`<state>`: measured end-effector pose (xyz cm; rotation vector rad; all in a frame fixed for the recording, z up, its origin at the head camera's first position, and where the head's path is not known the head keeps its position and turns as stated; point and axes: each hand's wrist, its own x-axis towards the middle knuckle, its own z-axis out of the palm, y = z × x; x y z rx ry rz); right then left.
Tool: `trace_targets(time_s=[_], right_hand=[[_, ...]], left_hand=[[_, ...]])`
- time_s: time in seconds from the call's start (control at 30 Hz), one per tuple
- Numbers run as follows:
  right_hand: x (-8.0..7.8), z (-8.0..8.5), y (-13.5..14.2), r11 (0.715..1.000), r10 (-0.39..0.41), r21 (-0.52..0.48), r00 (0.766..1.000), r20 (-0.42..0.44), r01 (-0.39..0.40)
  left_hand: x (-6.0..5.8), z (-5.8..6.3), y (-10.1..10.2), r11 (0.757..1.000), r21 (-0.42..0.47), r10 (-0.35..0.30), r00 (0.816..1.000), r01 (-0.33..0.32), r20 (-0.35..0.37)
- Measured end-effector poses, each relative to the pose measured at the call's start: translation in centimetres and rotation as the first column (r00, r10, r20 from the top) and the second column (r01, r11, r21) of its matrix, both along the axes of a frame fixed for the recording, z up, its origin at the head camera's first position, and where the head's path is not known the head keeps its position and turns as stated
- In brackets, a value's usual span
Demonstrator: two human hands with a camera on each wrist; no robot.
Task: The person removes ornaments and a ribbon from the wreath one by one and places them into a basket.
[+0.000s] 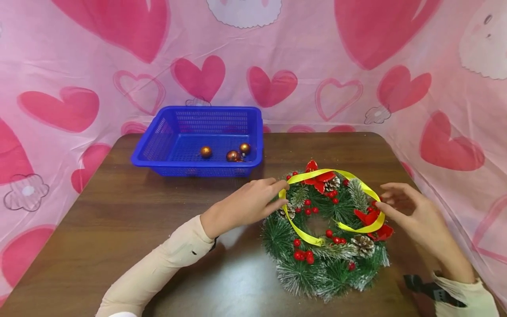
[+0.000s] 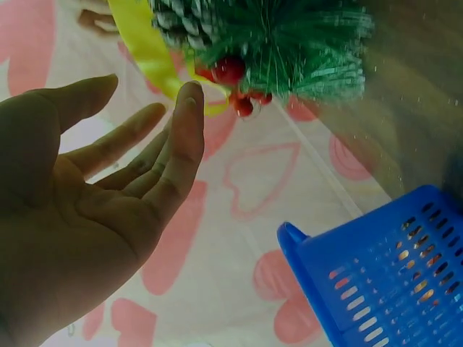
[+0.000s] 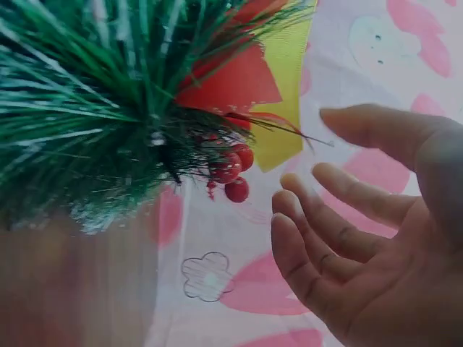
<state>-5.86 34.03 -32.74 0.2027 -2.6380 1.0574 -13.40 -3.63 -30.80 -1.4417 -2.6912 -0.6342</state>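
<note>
A green wreath [image 1: 293,275] with frosted tips, red berries, pine cones and red flowers lies on the table. Over its upper part runs a loose loop of yellow ribbon [image 1: 360,229], its two ends near the wreath's centre. My left hand [image 1: 249,202] is at the loop's left side; the left wrist view shows relaxed fingers [image 2: 184,137] beside the ribbon, gripping nothing. On the right, my right hand [image 1: 421,220] hovers by a red flower [image 1: 366,216] and the ribbon. Its fingers are loosely bent, and the right wrist view shows a gap between thumb and fingertips.
A blue plastic basket [image 1: 190,164] stands at the back left of the wooden table [image 1: 119,220], holding a few shiny orange-brown baubles [image 1: 205,152]. Pink cloth [image 1: 241,48] printed with hearts hangs behind the table and along its sides.
</note>
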Motion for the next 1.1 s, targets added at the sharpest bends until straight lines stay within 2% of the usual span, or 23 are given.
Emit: trace_targets(time_s=[0.1,0.27,0.4,0.47,0.63,0.8,0.93,1.1], right_hand=[[-0.4,0.4,-0.1,0.995,0.004,0.096,1.000,-0.010,-0.003],[-1.6,0.5,-0.6,0.969,0.050,0.242,0.999,0.015,-0.052],[-2.5,0.4,-1.1,0.951,0.083,0.298,0.997,0.007,-0.082],[-2.7,0.3,-1.2,0.943,0.093,0.322,0.995,-0.030,-0.079],[-2.6,0.1,-1.2,0.944,0.075,0.328,0.988,-0.136,-0.027],[-2.2,0.4,-1.5,0.957,0.034,0.289,0.977,-0.211,0.029],[-2.0,1.0,-1.9,0.973,0.010,0.226,0.966,-0.258,0.050],[-1.9,1.8,-2.4,0.977,-0.012,0.193,0.932,-0.363,0.088]], left_hand=[[0.6,-0.4,0.1,1.000,0.011,-0.010,1.000,0.010,-0.003],[1.0,-1.2,0.4,0.999,-0.012,-0.032,1.000,0.032,0.002],[1.1,-1.7,0.6,0.999,-0.037,-0.039,0.999,0.039,0.000],[1.1,-1.8,0.7,0.999,-0.033,-0.037,0.999,0.036,-0.018],[1.0,-1.5,0.7,0.999,0.009,-0.032,0.998,0.032,-0.049],[0.8,-1.2,0.8,0.991,0.134,-0.002,0.999,0.009,-0.050],[0.7,-0.8,0.9,0.968,0.247,0.067,0.994,-0.044,-0.086],[0.6,-0.5,0.9,0.923,0.379,0.114,0.990,-0.073,-0.086]])
